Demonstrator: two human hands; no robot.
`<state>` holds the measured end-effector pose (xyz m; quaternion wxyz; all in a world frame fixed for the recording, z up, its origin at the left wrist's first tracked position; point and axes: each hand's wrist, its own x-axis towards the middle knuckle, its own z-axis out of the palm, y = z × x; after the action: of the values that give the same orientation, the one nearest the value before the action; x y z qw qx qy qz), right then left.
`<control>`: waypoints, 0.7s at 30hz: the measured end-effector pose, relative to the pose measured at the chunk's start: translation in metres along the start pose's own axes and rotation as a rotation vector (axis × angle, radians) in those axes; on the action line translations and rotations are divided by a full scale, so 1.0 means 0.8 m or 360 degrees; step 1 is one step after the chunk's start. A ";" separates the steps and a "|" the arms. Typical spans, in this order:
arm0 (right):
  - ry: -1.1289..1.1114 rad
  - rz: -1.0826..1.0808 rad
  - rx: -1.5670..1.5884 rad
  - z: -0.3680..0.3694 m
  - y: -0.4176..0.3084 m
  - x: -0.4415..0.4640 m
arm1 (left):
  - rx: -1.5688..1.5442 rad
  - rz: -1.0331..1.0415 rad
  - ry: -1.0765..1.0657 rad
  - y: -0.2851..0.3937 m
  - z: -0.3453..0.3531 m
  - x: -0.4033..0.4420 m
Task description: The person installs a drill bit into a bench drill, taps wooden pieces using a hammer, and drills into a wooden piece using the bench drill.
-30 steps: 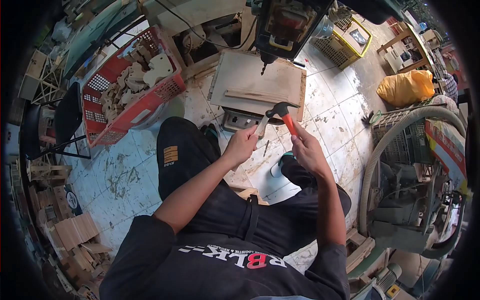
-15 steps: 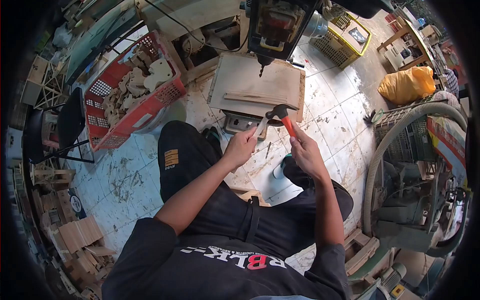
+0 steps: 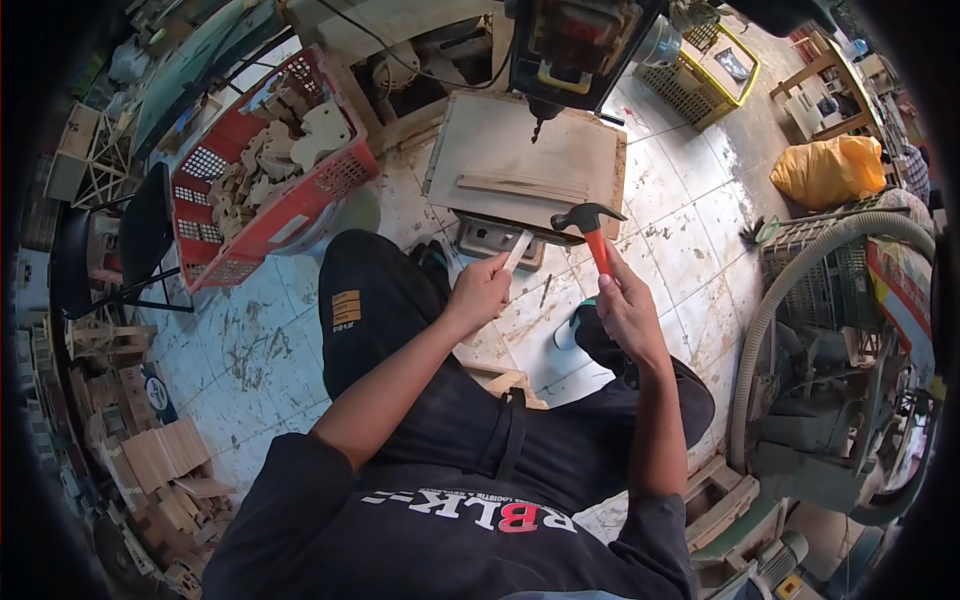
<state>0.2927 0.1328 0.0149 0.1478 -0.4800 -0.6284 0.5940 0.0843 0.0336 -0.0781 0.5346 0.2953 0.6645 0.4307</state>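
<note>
My left hand is closed around a pale flat strip, whose upper end points up and to the right. Its lower part is hidden in my fingers. In my right hand is a claw hammer with a dark head and an orange-red handle. The hammer head sits just right of the strip, apart from it. Beyond both hands is the drill press table, covered by a worn board with a thin wooden batten on it. A drill bit hangs above the board.
On the left stands a red plastic crate holding cut wooden pieces, beside a black folding chair. A yellow crate and an orange sack are at the far right. A ribbed hose curves past machinery on the right.
The hammer has moved right, away from the strip's end, where its head was close to or against it. My left hand still grips the strip. The whole view has shifted slightly.
</note>
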 end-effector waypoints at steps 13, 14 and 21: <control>0.0097 -0.0196 -0.0586 0.040 -0.004 -0.002 | 0.0293 0.0172 0.0150 -0.021 -0.002 0.001; 0.0100 -0.0207 -0.0642 0.041 -0.012 -0.004 | 0.0255 0.0205 0.0124 -0.032 -0.002 0.006; 0.0095 -0.0354 -0.0780 0.049 -0.009 -0.006 | 0.0346 0.0436 0.0067 -0.045 -0.011 0.017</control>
<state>0.2623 0.1063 0.0133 0.1099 -0.4468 -0.7976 0.3900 0.0747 0.0264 -0.1161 0.4219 0.4300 0.6717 0.4313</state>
